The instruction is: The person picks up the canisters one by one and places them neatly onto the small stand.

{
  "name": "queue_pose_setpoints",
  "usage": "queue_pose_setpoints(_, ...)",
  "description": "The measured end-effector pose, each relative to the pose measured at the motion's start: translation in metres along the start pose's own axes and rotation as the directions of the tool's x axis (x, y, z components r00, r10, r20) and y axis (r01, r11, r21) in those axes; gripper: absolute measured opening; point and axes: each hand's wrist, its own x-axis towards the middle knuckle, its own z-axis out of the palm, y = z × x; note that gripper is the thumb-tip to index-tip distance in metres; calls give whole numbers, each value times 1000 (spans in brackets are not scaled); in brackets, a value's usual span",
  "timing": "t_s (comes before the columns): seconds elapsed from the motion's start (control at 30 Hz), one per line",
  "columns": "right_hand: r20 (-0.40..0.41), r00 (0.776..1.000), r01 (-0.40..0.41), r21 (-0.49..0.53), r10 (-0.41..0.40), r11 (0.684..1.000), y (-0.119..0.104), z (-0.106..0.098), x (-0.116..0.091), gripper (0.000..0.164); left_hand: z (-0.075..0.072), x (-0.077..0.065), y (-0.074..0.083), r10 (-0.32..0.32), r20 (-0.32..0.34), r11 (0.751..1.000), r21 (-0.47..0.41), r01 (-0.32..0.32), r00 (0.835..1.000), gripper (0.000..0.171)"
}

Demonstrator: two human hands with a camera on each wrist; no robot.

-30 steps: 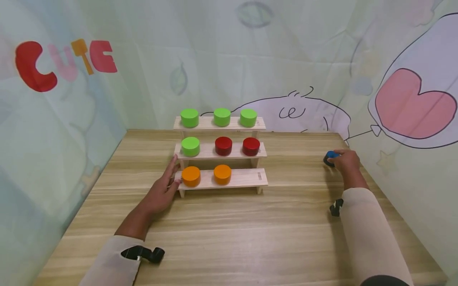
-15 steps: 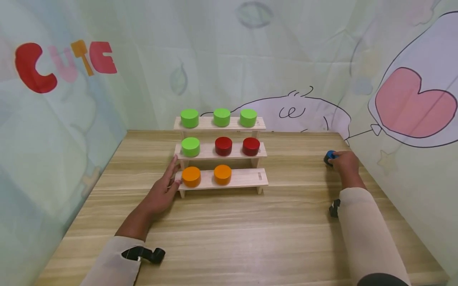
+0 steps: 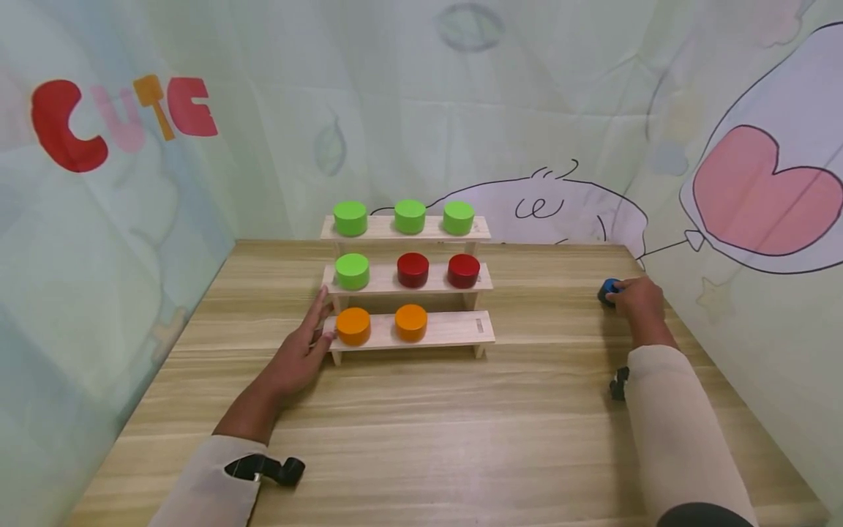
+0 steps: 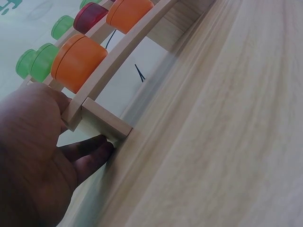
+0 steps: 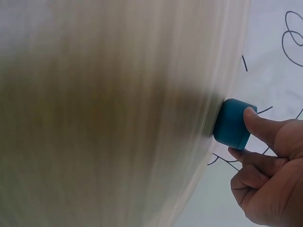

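Note:
At the right side of the table, my right hand (image 3: 642,303) pinches a small blue cylinder (image 3: 607,293) between thumb and fingers. A thin seam near one end of this cylinder (image 5: 231,123) shows in the right wrist view, where it sits against the tabletop. My left hand (image 3: 298,359) rests at the left end of a three-tier wooden rack (image 3: 454,329), thumb by the bottom shelf and fingers extended along the side. Two orange cylinders (image 3: 353,326) stand on that bottom shelf. The middle shelf bears a green cylinder (image 3: 352,271) and two red cylinders (image 3: 413,270).
Three more green cylinders (image 3: 410,217) stand on the top shelf. The wood-grain table (image 3: 421,439) meets a printed cloth backdrop (image 3: 276,146) behind and at both sides. A slot (image 3: 479,326) shows at the bottom shelf's right end.
Nearly everything holds still. My right hand stays at the blue cylinder, which has tilted or shifted very slightly; my left hand remains at the rack's end.

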Motion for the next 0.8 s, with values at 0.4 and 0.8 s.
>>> queue_pose_setpoints(0.4, -42, 999, 5, 25, -4, 1000, 2, -5, -1, 51, 0, -1, 1, 1, -6, 1000, 5, -1, 1000, 80)
queue_pose_setpoints(0.8, -158, 987, 49, 164, -23, 985, -13, -5, -11, 54, 1, 0, -1, 22, -12, 1000, -9, -22, 1000, 80)
